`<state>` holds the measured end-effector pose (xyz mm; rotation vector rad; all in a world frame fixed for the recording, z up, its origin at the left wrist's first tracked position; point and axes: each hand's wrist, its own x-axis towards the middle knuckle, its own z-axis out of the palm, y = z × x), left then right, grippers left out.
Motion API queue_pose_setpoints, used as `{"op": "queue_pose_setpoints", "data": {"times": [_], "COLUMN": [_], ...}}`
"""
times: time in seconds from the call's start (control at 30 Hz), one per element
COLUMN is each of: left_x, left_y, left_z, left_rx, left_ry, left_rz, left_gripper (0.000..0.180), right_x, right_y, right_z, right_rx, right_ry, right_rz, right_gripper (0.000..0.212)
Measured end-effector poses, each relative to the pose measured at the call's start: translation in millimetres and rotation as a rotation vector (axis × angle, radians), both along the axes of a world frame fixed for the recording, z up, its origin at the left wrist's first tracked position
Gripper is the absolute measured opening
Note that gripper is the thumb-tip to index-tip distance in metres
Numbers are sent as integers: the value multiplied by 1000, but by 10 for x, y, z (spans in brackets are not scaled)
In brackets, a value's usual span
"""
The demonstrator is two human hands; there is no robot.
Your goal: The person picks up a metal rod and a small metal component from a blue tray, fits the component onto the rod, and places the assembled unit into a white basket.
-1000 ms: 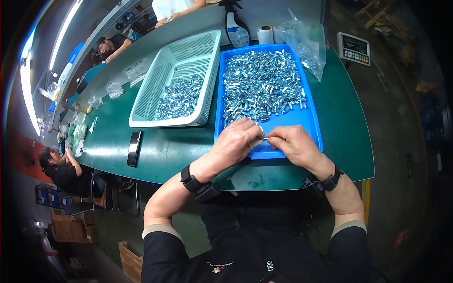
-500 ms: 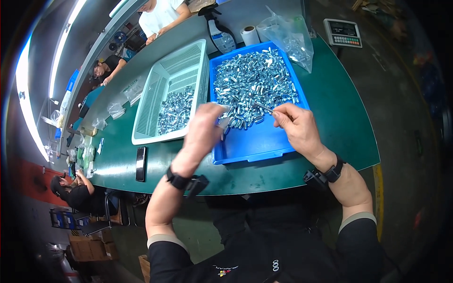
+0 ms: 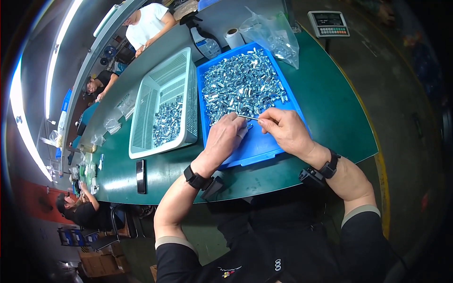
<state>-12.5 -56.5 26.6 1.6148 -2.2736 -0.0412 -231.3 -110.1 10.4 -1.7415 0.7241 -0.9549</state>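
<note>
Fingers of both hands, left hand and right hand, pinched on thin metal pin over blue tray.

On the table, the tray lies right of the basket; a phone lies near the front edge.

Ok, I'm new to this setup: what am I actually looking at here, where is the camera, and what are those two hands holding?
There is no machine: a person works with bare hands. The one view comes from a fisheye camera on their head, looking down, so straight edges bend. On the green table sits a blue tray heaped with small shiny metal parts, and left of it a white basket with a smaller pile. A phone lies near the table's front edge; a clear bag and a scale stand farther back. The left hand and right hand meet over the tray, with a thin metal pin between their fingertips.
</note>
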Motion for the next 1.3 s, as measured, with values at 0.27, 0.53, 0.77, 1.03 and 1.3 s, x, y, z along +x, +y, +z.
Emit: {"op": "queue_pose_setpoints", "data": {"times": [0.27,0.53,0.77,1.03,1.3], "left_x": [-8,-69,-67,159,119], "left_y": [180,75,43,263,377], "left_z": [52,-42,-179,-160,-203], "left_rx": [38,35,-42,283,358], "left_ry": [-62,-98,97,947,1457], "left_rz": [40,48,17,329,254], "left_gripper": [22,25,17,23,22], "right_x": [8,14,6,10,6], "right_y": [16,29,23,48,78], "right_z": [37,22,38,54,52], "right_rx": [41,28,33,41,-50], "right_ry": [54,88,71,33,169], "right_rz": [14,4,11,87,137], "right_gripper": [18,19,21,20,18]}}
